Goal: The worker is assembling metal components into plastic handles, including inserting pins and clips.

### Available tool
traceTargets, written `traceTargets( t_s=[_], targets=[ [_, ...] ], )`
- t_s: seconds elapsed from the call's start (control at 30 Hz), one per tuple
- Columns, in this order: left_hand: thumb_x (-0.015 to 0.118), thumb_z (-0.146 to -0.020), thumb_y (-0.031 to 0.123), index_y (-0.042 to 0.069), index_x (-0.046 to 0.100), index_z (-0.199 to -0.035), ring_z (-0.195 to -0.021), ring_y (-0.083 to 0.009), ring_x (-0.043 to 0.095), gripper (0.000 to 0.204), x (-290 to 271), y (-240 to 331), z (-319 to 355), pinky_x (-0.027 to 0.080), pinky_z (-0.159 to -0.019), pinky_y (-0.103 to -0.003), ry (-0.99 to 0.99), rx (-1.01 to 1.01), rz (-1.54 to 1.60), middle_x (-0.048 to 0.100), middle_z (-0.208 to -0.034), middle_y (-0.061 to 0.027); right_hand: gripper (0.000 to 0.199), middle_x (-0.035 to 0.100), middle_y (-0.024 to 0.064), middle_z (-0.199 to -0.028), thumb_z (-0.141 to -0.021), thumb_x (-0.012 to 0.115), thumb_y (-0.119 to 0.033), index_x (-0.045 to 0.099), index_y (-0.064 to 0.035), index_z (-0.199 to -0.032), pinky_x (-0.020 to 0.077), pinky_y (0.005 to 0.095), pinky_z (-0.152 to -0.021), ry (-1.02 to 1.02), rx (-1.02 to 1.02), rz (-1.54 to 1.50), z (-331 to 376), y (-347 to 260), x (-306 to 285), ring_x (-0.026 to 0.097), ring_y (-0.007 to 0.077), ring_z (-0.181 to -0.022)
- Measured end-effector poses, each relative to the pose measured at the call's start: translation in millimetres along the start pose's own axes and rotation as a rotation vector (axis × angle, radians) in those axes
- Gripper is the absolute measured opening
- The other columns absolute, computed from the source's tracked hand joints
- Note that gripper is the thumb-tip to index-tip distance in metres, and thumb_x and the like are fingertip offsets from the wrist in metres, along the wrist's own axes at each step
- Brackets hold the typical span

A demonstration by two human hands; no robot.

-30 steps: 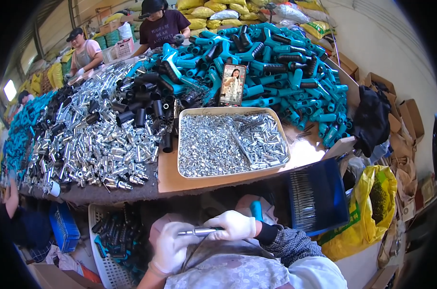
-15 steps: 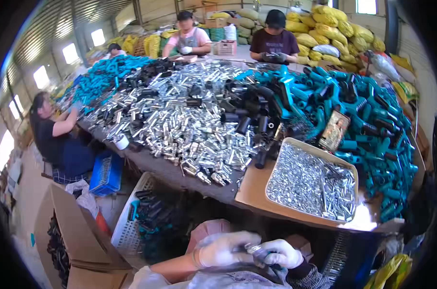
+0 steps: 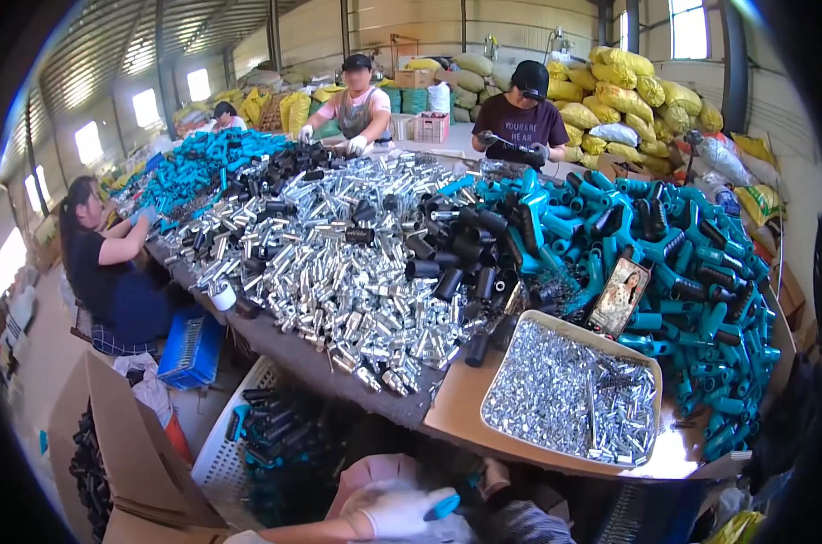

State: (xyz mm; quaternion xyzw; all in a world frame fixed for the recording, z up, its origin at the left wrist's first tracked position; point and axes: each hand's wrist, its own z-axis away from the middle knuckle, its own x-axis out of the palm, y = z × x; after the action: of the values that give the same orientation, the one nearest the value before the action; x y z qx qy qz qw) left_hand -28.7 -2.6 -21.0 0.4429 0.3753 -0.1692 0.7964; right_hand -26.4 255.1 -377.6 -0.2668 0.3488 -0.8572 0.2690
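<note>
At the bottom, my left hand (image 3: pixel 391 510) in a white glove is closed on a teal plastic piece (image 3: pixel 443 506), whose rounded end sticks out past the fingers. My right hand (image 3: pixel 494 475) reaches forward into the shade below the table edge, its grey knitted sleeve behind it. Its fingers are dim, and a small teal spot shows beside them; I cannot tell whether they hold it. A pink thing (image 3: pixel 375 473) lies just beyond my left hand. Left of it, a white perforated basket (image 3: pixel 219 458) contains black and teal handle-like parts.
The table bears heaps of silver metal fittings (image 3: pixel 366 299), black sleeves (image 3: pixel 447 272) and teal housings (image 3: pixel 701 335). A tray (image 3: pixel 656 422) of small metal pieces sits at the near edge, a phone (image 3: pixel 621 295) behind it. Cardboard boxes (image 3: pixel 125 453) stand at left. Several people work around the table.
My hands have parted: the right has moved forward under the table edge. The metal part between them is out of sight, and a teal piece shows in my left hand. The view has tilted up.
</note>
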Motion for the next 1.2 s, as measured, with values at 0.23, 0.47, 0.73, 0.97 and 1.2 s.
traceTargets(
  t_s=[0.23,0.47,0.73,0.97,1.2],
  targets=[
    [0.055,-0.097,0.032,0.015,0.063,-0.131,-0.109,-0.0361,0.066,0.038,47.1,-29.9,-40.7,0.052,-0.094,-0.047,0.127,0.108,0.198,0.069,-0.12,-0.0176,0.027,0.07,0.0132,-0.094,-0.093,0.068,-0.03,0.07,-0.0065,-0.105,0.0534,0.0412,-0.076,-0.023,-0.413,0.425,-82.4,22.8,-1.5,0.067,0.0291,-0.085],
    [0.06,-0.096,0.033,0.014,0.066,-0.127,-0.105,-0.0346,0.068,0.037,64.3,-37.6,-59.4,0.054,-0.091,-0.044,0.188,0.097,0.172,0.071,-0.116,-0.0163,0.031,0.071,0.0142,-0.097,-0.093,0.067,-0.033,0.07,-0.0072,-0.109,0.0535,0.0422,-0.079,-0.096,-0.494,0.508,-78.9,25.3,3.9,0.068,0.0302,-0.088],
    [0.062,-0.094,0.033,0.012,0.07,-0.121,-0.102,-0.0338,0.068,0.035,67.7,-39.7,-63.5,0.055,-0.088,-0.043,0.223,0.046,0.205,0.072,-0.112,-0.0153,0.036,0.072,0.0154,-0.101,-0.093,0.067,-0.037,0.069,-0.008,-0.114,0.0536,0.0433,-0.082,-0.168,-0.64,0.613,-65.8,4.5,13.6,0.069,0.0316,-0.092],
    [0.067,-0.091,0.042,0.013,0.069,-0.122,-0.1,-0.0335,0.07,0.043,88.8,-35.2,-85.2,0.056,-0.086,-0.041,0.241,-0.026,0.138,0.072,-0.109,-0.0172,0.04,0.072,0.0164,-0.104,-0.093,0.066,-0.04,0.069,-0.0087,-0.118,0.0536,0.0443,-0.084,-0.234,-0.788,0.73,-42.6,-15.0,31.5,0.069,0.0327,-0.095],
    [0.058,-0.092,0.046,0.008,0.06,-0.119,-0.094,-0.0417,0.069,0.047,126.7,-64.7,-118.1,0.052,-0.084,-0.05,0.026,-0.078,0.1,0.071,-0.105,-0.0206,0.044,0.073,0.0174,-0.107,-0.093,0.066,-0.043,0.069,-0.0093,-0.122,0.0537,0.0453,-0.087,-0.259,-0.904,0.884,15.5,-39.2,32.6,0.07,0.0339,-0.098]
  ],
)
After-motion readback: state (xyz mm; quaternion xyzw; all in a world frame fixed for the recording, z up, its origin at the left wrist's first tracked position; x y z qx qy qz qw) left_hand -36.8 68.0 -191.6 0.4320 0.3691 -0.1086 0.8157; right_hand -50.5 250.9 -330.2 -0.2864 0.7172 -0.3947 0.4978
